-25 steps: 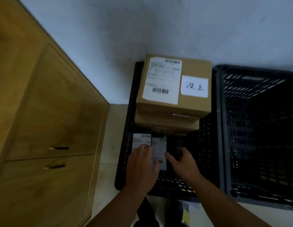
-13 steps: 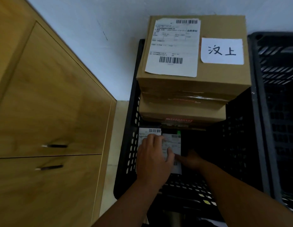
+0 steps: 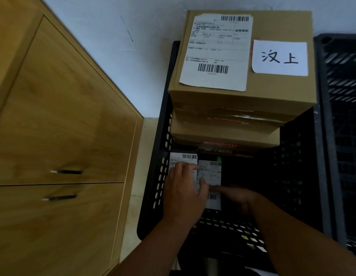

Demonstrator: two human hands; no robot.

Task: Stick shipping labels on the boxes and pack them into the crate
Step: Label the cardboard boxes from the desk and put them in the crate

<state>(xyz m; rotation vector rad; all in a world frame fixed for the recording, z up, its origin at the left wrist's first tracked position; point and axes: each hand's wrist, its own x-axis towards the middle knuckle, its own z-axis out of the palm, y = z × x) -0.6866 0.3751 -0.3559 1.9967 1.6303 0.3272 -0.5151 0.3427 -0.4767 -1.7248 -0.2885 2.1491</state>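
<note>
A black plastic crate (image 3: 153, 176) stands on the floor against the wall. At its far end is a stack of cardboard boxes; the top box (image 3: 272, 92) carries a shipping label (image 3: 215, 50) and a white handwritten note (image 3: 279, 57). Low in the crate's near left part lie two small labelled boxes side by side. My left hand (image 3: 183, 192) rests palm down on the left small box (image 3: 183, 157), thumb touching the right one. My right hand (image 3: 239, 198) reaches in from the right, a finger laid across the label of the dark small box (image 3: 210, 172); its grip is in shadow.
A second dark crate (image 3: 340, 136) stands right beside the first one, on its right. A wooden cabinet (image 3: 63, 126) with two drawer handles fills the left side, with a narrow strip of floor (image 3: 139, 166) between it and the crate. The white wall (image 3: 113, 46) is behind.
My head has moved closer, so the crate and box stack look larger. Both hands have sunk deeper into the crate with the small boxes; the right hand's fingers now lie across the label.
</note>
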